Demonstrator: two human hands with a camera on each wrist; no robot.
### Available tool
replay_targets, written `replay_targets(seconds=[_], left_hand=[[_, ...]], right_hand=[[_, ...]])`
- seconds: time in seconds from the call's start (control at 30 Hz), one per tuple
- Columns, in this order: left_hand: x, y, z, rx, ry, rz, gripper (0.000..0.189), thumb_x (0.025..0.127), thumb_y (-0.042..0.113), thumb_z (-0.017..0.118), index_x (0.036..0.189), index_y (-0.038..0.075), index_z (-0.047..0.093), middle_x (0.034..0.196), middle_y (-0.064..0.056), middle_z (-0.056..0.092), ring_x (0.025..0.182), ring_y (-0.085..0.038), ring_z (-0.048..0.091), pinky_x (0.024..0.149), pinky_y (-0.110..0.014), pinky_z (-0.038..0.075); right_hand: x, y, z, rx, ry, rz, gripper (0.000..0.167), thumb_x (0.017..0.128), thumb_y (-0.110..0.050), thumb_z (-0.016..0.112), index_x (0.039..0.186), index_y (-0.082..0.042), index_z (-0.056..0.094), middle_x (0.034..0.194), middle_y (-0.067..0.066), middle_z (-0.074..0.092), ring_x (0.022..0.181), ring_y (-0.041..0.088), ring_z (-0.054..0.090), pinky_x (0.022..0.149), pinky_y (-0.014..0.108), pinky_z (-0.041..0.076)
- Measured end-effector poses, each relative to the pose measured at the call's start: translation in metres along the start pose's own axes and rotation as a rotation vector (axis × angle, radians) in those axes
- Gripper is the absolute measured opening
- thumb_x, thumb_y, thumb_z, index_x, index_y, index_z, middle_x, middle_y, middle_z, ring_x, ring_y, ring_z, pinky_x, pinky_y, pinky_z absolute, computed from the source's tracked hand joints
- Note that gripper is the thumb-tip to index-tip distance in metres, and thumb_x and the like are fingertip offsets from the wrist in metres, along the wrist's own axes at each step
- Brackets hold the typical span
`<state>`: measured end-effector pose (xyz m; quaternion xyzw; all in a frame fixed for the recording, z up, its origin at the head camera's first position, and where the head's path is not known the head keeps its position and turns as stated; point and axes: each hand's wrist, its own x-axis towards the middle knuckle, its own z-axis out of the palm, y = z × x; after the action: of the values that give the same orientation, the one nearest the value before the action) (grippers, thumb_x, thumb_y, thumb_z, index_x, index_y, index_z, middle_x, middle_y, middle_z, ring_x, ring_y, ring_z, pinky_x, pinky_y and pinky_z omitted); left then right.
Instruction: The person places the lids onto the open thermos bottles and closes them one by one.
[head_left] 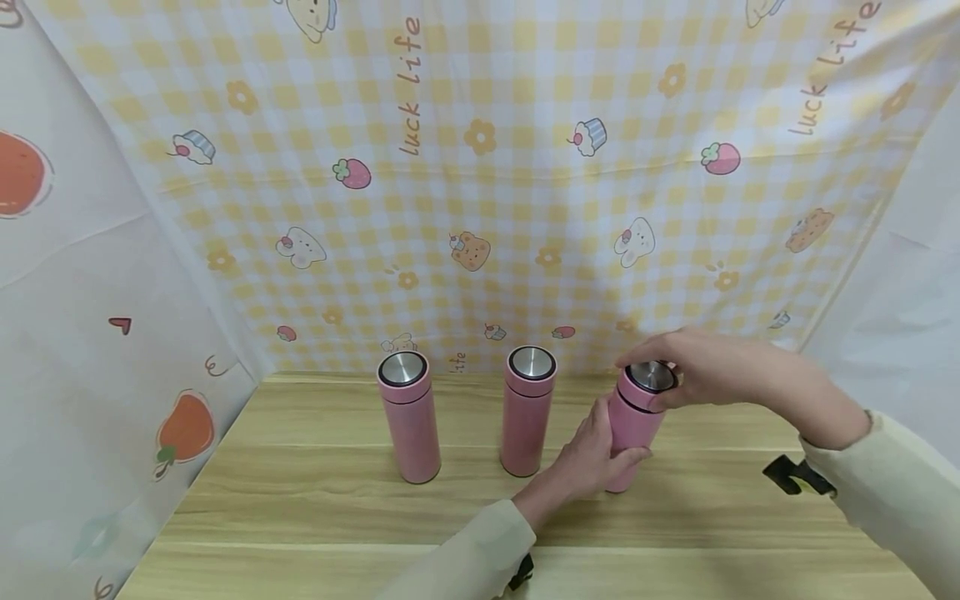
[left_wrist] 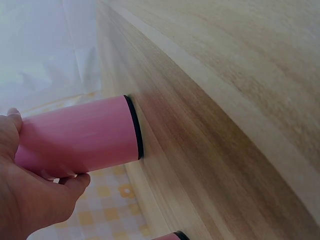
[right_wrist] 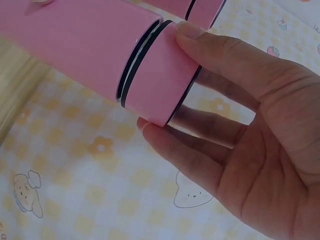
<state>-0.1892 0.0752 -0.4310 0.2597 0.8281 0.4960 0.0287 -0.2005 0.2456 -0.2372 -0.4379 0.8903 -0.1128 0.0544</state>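
The rightmost of the pink thermos bottles [head_left: 636, 427] stands on the wooden table, its dark-rimmed base against the boards in the left wrist view. My left hand [head_left: 583, 457] grips the body with fingers and thumb curled round it. Around the pink lid [right_wrist: 161, 75] with its silver top, my right hand [head_left: 716, 367] holds on by thumb and fingertips. A narrow dark gap runs between lid and body in the right wrist view. The bottle leans slightly to the right in the head view.
Two matching pink bottles stand upright to the left, one at the far left [head_left: 414, 425] and one in the middle [head_left: 527, 425], lids on. Behind the wooden table [head_left: 315, 517] hangs a yellow checked cloth [head_left: 480, 200]. A white patterned sheet [head_left: 90, 400] borders the left side.
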Motion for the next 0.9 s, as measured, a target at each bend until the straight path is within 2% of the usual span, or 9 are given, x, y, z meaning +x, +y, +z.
replay_targets(seconds=[0.1, 0.23, 0.5, 0.67, 0.77, 0.9], left_hand=[[0.0, 0.0, 0.0, 0.01, 0.003, -0.002, 0.075, 0.095, 0.04, 0.073, 0.15, 0.017, 0.027, 0.129, 0.005, 0.047, 0.112, -0.008, 0.05, 0.09, -0.031, 0.048], [-0.001, 0.0, 0.0, 0.015, 0.005, 0.0, 0.075, 0.095, 0.041, 0.073, 0.149, 0.017, 0.027, 0.127, 0.006, 0.047, 0.111, -0.008, 0.05, 0.09, -0.031, 0.048], [-0.002, 0.0, -0.001, 0.023, 0.007, 0.002, 0.076, 0.095, 0.044, 0.072, 0.15, 0.017, 0.027, 0.127, 0.006, 0.048, 0.111, -0.008, 0.05, 0.09, -0.031, 0.047], [-0.002, -0.001, 0.0, 0.024, 0.008, 0.007, 0.077, 0.094, 0.044, 0.072, 0.151, 0.017, 0.026, 0.128, 0.006, 0.048, 0.113, -0.008, 0.05, 0.091, -0.031, 0.047], [-0.001, -0.001, -0.001, 0.02, 0.006, 0.008, 0.078, 0.094, 0.046, 0.071, 0.151, 0.018, 0.026, 0.13, 0.006, 0.047, 0.115, -0.008, 0.05, 0.093, -0.032, 0.047], [-0.001, -0.002, -0.001, 0.016, 0.0, 0.021, 0.077, 0.095, 0.046, 0.07, 0.151, 0.017, 0.025, 0.131, 0.006, 0.046, 0.116, -0.008, 0.05, 0.094, -0.031, 0.046]], right_hand=[[0.001, -0.002, 0.001, -0.014, 0.011, 0.015, 0.045, 0.082, -0.011, 0.086, 0.124, -0.004, 0.069, 0.104, -0.003, 0.07, 0.077, 0.004, 0.061, 0.064, 0.028, 0.053], [0.002, -0.005, 0.002, -0.035, 0.01, 0.061, 0.046, 0.082, -0.014, 0.087, 0.123, -0.002, 0.068, 0.096, -0.007, 0.069, 0.075, 0.002, 0.061, 0.063, 0.026, 0.053], [0.005, -0.008, 0.005, -0.04, 0.018, 0.111, 0.034, 0.084, -0.013, 0.081, 0.115, -0.006, 0.069, 0.077, -0.013, 0.06, 0.063, 0.001, 0.054, 0.055, 0.025, 0.048], [0.006, -0.01, 0.007, -0.071, 0.053, 0.099, 0.021, 0.082, -0.014, 0.082, 0.097, -0.015, 0.067, 0.071, -0.014, 0.055, 0.059, 0.001, 0.051, 0.053, 0.025, 0.046], [0.007, -0.011, 0.009, -0.09, 0.082, 0.097, 0.02, 0.082, -0.016, 0.082, 0.087, -0.019, 0.063, 0.067, -0.014, 0.052, 0.056, 0.001, 0.048, 0.05, 0.024, 0.045], [0.008, -0.011, 0.012, -0.105, 0.109, 0.101, 0.02, 0.084, -0.022, 0.081, 0.083, -0.019, 0.061, 0.064, -0.015, 0.049, 0.053, 0.0, 0.045, 0.048, 0.024, 0.042]])
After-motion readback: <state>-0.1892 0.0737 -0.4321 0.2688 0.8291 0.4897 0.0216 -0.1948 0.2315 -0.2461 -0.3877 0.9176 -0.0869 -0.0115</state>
